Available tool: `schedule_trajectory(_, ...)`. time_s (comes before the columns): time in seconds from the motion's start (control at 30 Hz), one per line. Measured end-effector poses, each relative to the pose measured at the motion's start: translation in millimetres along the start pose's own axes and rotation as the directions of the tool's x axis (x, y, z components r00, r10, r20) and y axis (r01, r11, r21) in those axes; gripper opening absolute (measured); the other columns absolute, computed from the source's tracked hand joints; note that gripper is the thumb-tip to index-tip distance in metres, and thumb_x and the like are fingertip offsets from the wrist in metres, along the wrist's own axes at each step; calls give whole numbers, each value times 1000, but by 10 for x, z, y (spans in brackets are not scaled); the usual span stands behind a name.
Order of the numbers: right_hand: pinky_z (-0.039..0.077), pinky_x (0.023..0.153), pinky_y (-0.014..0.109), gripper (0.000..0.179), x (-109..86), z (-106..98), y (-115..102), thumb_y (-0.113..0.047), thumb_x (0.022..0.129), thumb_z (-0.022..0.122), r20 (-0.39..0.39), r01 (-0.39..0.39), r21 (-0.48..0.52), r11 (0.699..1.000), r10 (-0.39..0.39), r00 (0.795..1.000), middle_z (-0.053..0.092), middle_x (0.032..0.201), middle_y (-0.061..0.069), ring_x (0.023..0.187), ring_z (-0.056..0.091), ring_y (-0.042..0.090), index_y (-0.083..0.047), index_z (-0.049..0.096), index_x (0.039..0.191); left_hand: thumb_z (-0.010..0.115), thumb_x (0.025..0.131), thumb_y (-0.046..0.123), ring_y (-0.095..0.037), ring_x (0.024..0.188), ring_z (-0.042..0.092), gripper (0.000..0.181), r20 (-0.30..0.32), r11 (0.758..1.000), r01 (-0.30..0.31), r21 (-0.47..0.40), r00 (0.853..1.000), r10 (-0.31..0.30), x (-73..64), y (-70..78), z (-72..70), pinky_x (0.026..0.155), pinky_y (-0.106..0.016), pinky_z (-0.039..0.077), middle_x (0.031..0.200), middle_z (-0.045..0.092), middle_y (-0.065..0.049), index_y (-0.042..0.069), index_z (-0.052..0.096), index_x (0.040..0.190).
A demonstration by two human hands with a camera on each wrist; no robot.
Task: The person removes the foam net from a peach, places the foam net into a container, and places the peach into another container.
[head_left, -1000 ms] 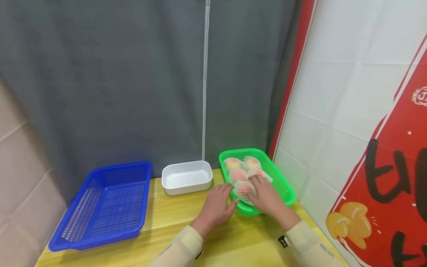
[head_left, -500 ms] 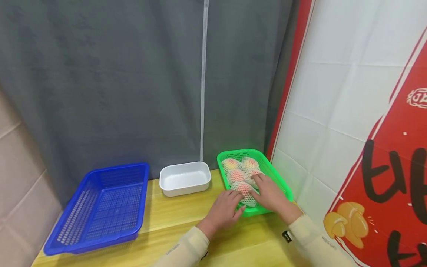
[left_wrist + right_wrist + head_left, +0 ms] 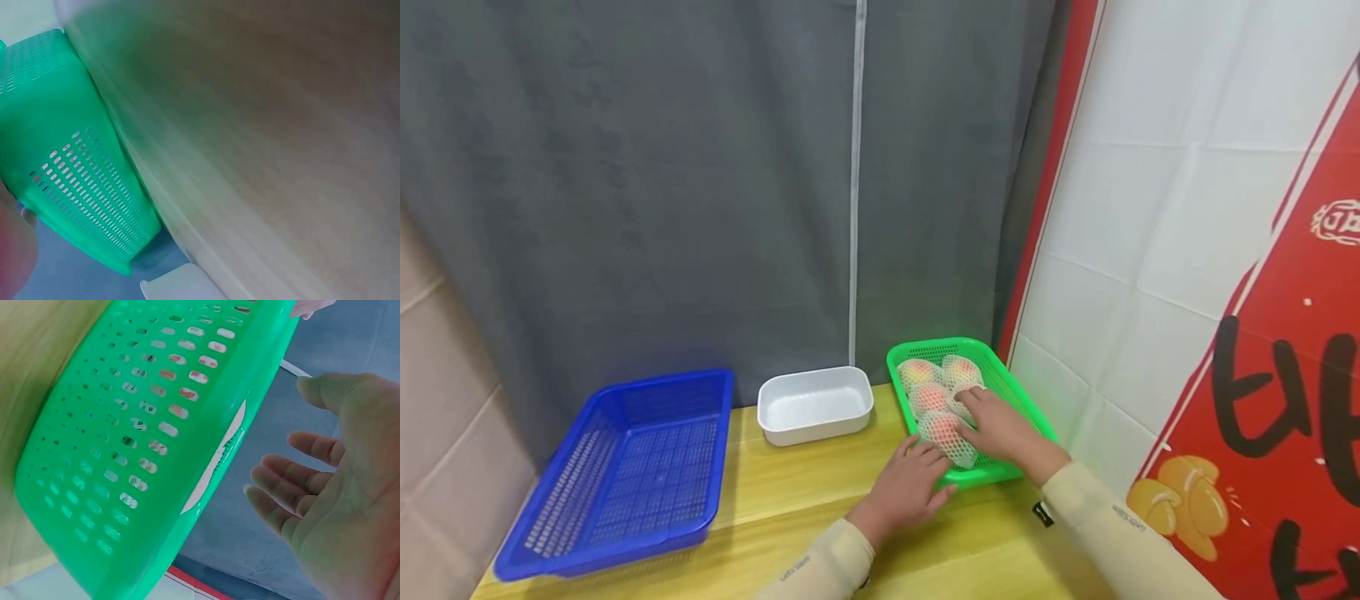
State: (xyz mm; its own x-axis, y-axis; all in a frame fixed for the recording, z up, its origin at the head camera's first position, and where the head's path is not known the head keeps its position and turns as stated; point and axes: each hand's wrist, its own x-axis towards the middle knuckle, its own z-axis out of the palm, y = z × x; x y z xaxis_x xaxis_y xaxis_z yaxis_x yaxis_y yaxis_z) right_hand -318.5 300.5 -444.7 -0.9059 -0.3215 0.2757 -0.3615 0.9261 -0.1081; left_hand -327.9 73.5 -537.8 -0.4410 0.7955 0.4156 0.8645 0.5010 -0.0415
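Note:
Several round red-and-yellow fruits in white foam nets, peach-like, lie in a green basket (image 3: 1022,400). My right hand (image 3: 1000,427) reaches over the basket's right side, its fingers loosely bent above the middle-right netted fruit (image 3: 961,407) and its thumb by the front netted fruit (image 3: 946,435). In the right wrist view that hand (image 3: 350,469) holds nothing and stands above the rim. Outside the basket's front left corner, my left hand (image 3: 906,485) has its fingers relaxed, near the rim and holding nothing. Only a blurred part of the left hand (image 3: 15,250) shows in the left wrist view.
To the left of the green basket stands a white rectangular tray (image 3: 816,407). A large blue basket (image 3: 718,467) sits further left on the wooden table (image 3: 790,500). A grey curtain (image 3: 700,208) hangs behind, and a white wall covering (image 3: 1082,308) stands close on the right.
My left hand has drawn back from the front fruit, down toward me and outside the rim. The right hand has stayed over the fruits with small shifts. The view has turned slightly.

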Motion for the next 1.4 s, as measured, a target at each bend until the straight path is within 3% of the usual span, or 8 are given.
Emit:
schedule_trajectory(0.43,56,108,56,57,258,168,48,-32,103,80,149,-3,5,1000,2,989,67,138,19,128,65,40,0,62,146,57,113,48,-19,143,55,39,-19,1000,-6,-16,1000,5,-14,12,21,129,-56,33,140,69,6,21,70,138)
schedule_trajectory(0.8,60,95,49,65,360,285,41,-37,97,88,257,2,-8,1000,1,967,67,125,12,104,67,24,-5,64,147,54,114,50,-19,148,52,40,6,1000,4,-18,1000,-4,-30,19,19,130,-55,32,144,67,7,23,69,139)
schedule_trajectory(1.17,57,106,54,65,457,367,75,-31,97,86,324,-13,40,999,-1,946,65,142,18,121,68,32,-5,60,150,59,112,51,-18,146,52,40,0,1000,8,-3,1000,-8,-19,7,38,130,-54,31,142,66,8,24,67,140)
schedule_trajectory(1.4,48,117,58,71,484,403,77,-33,99,85,387,-75,96,993,32,922,57,157,22,143,58,39,-5,55,157,59,112,50,-16,143,53,38,-3,1000,5,-14,1000,-5,-28,9,34,130,-54,32,139,67,8,23,68,138)
